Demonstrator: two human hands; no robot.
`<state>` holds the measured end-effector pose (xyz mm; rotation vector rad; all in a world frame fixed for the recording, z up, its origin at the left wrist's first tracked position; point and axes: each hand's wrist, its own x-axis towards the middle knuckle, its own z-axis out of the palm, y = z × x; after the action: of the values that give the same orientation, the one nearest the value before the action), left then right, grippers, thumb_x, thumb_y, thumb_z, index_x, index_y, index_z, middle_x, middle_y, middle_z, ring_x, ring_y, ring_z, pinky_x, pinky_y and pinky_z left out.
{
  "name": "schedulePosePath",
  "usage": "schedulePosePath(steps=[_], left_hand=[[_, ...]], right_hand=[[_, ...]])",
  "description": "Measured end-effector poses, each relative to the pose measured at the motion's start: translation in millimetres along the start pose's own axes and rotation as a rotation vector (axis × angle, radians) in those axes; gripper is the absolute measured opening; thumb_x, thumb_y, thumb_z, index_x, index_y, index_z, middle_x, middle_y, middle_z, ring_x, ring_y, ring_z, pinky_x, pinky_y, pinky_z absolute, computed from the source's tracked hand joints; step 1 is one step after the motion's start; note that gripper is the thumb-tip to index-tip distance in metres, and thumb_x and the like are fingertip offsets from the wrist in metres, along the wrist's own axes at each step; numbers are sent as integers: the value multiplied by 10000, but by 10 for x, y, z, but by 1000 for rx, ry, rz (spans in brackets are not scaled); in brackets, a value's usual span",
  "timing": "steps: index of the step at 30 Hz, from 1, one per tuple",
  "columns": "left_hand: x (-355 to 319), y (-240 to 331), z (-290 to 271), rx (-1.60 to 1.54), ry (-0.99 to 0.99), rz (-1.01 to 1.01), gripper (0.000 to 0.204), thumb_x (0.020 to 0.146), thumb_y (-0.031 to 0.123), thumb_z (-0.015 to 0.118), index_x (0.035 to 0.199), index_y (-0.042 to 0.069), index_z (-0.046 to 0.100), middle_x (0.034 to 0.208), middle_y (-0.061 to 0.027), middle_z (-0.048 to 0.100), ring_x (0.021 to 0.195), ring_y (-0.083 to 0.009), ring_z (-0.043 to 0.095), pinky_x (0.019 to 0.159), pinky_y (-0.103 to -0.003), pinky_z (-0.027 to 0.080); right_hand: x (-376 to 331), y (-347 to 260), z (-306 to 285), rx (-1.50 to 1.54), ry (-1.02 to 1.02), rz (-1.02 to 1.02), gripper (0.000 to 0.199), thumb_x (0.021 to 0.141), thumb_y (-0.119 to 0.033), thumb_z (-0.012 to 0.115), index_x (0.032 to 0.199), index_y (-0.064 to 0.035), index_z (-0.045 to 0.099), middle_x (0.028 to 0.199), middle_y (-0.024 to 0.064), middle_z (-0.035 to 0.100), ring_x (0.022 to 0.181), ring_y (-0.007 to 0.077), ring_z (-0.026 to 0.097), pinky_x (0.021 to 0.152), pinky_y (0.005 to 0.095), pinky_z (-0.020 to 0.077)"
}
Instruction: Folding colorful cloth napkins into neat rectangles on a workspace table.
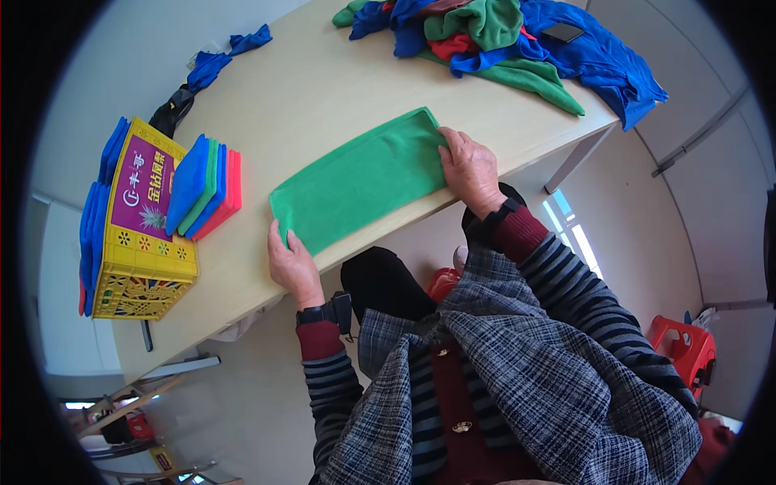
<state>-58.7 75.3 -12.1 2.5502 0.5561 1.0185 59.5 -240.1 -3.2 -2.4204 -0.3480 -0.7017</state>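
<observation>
Pressing down at both ends, we have the green cloth [364,179] laid out as a long folded strip near the front edge of the table [323,81]. Our left hand [293,265] lies flat on the strip's near-left corner, fingers spread and loose, holding nothing, only weighing the fabric down. Our right hand [469,168] rests on the far-right end, fingers curved over the edge; we cannot tell whether they pinch the cloth or merely press on it.

We judge this to be the middle of a fold: the cloth looks already doubled lengthwise and is being smoothed flat. The next move, as we read it, calls for one end to be pinched and carried over to meet the other, corners matched, while the other hand keeps its end still so the strip does not slide off the table edge just beside it.

To our left a stack of folded cloths [206,190], blue, green and red, leans against a yellow crate [145,242], with more blue cloths [97,218] tucked along the crate's far side. At the far right of the table lies a pile of loose cloths [517,40] in blue, green and red, well apart from our hands. A red stool [683,343] stands on the floor to the right.
</observation>
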Motion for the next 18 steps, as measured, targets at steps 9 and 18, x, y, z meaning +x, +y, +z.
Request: schedulePosePath(steps=[9, 18], left_hand=[[-10, -50, -8, -30, 28, -23, 339, 929, 116, 637, 1264, 77, 612, 1125, -188, 698, 989, -379, 674, 828, -451, 522], [190, -59, -132, 67, -173, -158, 491, 908, 187, 674, 1365, 86, 526, 1107, -191, 705, 981, -354, 687, 812, -435, 528]], right_hand=[[-53, -1, 36, -5, 17, -9, 308, 904, -138, 639, 1209, -124, 597, 1017, 131, 692, 846, 354, 676, 730, 441, 553], [142, -31, -130, 18, -236, 146, 442, 914, -241, 629, 1318, -90, 532, 1029, 176, 703, 916, 372, 680, 787, 467, 543]])
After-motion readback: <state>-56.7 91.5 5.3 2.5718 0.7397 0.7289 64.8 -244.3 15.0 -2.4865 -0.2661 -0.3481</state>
